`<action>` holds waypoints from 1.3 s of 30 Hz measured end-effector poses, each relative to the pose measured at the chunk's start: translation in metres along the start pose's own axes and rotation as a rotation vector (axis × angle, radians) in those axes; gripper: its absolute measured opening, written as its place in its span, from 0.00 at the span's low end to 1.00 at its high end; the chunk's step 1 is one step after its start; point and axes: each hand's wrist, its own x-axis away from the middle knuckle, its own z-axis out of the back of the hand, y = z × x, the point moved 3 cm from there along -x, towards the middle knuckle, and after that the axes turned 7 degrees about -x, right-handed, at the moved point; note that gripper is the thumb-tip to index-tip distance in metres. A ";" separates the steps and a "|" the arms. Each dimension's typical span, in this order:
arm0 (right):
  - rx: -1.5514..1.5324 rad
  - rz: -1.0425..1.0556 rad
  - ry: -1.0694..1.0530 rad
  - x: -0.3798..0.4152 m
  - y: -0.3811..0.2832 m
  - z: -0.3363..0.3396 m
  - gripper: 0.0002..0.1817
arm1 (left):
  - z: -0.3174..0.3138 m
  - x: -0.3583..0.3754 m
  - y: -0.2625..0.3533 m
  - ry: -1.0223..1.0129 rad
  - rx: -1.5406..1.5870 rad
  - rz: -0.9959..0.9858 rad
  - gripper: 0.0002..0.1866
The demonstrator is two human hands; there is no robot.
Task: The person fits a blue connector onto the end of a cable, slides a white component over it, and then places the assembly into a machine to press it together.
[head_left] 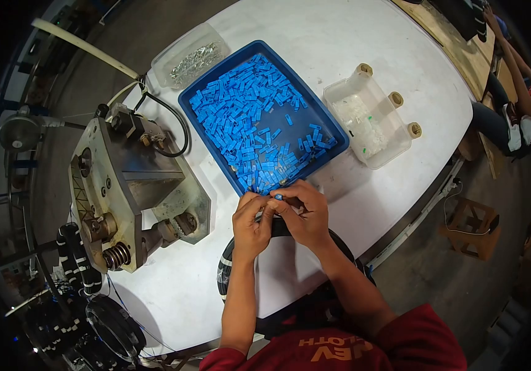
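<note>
My right hand (307, 217) pinches a small blue plastic piece (279, 196) just past the near edge of the blue tray (334, 152). Right up against it, my left hand (253, 226) is closed with thumb and fingers pressed together; what lies between those fingertips is hidden. Many similar blue plastic pieces (234, 105) fill the tray in a loose heap, thinner toward its right side.
A metal press-like machine (148, 179) stands left of the tray. Behind it is a clear box (206, 40) of small metal parts. Right of the tray sits a clear bin (389, 154) with whitish bits. Black cable coils (223, 272) lie near my arms. Another person (528, 105) is at far right.
</note>
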 end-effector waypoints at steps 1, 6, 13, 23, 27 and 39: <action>-0.001 0.001 0.000 0.000 0.001 -0.001 0.08 | 0.000 0.000 0.000 0.000 0.005 0.000 0.04; 0.016 0.018 0.010 0.001 0.002 -0.001 0.07 | -0.002 -0.001 -0.005 -0.034 -0.069 -0.073 0.03; 0.047 0.018 -0.009 0.000 0.000 -0.002 0.07 | -0.002 0.001 -0.004 -0.001 -0.028 -0.034 0.04; 0.066 0.007 0.014 0.002 0.006 -0.001 0.09 | -0.001 -0.002 -0.004 -0.009 0.011 -0.007 0.03; 0.042 0.050 0.028 -0.001 -0.004 -0.004 0.11 | -0.001 0.001 -0.011 -0.020 0.056 0.049 0.02; 0.228 0.213 -0.016 -0.002 -0.007 -0.007 0.13 | 0.003 -0.003 -0.012 0.141 0.277 0.113 0.05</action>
